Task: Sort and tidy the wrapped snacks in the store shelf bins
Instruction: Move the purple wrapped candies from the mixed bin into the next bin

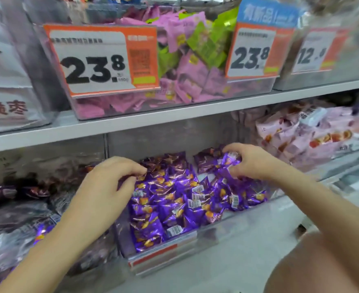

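1. Far L, top shelf: big clear bags w/ red-brown writing on them.
2. Under them, bottom L bin: dark shiny packs, too blurry to tell more.
3. Top shelf, mid: a clear top bin full of pink packs, w/ green packs on top near the back. A big orange & white price tag on its front says 23.8.
4. The white shelf board runs across, btwn the top row & the bottom row.
5. Left hand: palm down over the L side of the mid bin, fingers curled. Thumb & pointer finger pinch the edge snack, a small pack at the L side of the pile.
6. Mid bin, bottom row: this is where the purple snacks are. They lie in a heap, shiny purple w/ orange spots & white barcode stickers. A red & white label strip sits on the bin's front.
7. Right hand: at the back R of the same bin, fingers bent round the shiny snack, which it holds just above the heap.
8. Top R: a 2nd tag also says 23.8, w/ a blue sign above it. Next to it a 3rd tag starts w/ 12; the rest is blurry.
9. Bottom R bin: pale pink packs w/ red pics on them.
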A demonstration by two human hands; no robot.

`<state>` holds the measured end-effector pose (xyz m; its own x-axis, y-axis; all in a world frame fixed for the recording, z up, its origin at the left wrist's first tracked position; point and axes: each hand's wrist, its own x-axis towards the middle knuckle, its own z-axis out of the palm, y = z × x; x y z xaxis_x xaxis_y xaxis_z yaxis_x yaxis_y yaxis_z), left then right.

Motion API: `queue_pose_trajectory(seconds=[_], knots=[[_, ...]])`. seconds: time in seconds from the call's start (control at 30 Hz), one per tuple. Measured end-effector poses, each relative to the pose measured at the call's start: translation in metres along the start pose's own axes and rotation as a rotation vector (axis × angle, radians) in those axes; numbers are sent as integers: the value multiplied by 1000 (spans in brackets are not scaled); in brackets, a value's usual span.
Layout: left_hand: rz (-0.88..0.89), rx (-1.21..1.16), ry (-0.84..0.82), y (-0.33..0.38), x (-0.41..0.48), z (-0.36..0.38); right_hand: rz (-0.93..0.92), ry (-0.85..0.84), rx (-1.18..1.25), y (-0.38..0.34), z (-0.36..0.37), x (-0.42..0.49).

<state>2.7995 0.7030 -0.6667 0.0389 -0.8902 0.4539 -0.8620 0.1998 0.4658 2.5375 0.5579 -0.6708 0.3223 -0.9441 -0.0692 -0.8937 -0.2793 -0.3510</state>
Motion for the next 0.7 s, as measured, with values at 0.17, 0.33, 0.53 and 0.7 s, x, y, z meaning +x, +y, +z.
queue_pose_trajectory(seconds=[0.17,0.33,0.53,0.7], knots=[[-17,6,110,-14,-6,-6,88,-233,-554,-8,21,-3],[-136,-82,202,-29,-12,-26,71,-217,-743,-16,20,-7],[-308,-36,262,-49,-35,-69,-126,78,-709,-47,18,-19],[-383,-17,313,-76,-64,-95,-751,196,-239,-138,28,-29]])
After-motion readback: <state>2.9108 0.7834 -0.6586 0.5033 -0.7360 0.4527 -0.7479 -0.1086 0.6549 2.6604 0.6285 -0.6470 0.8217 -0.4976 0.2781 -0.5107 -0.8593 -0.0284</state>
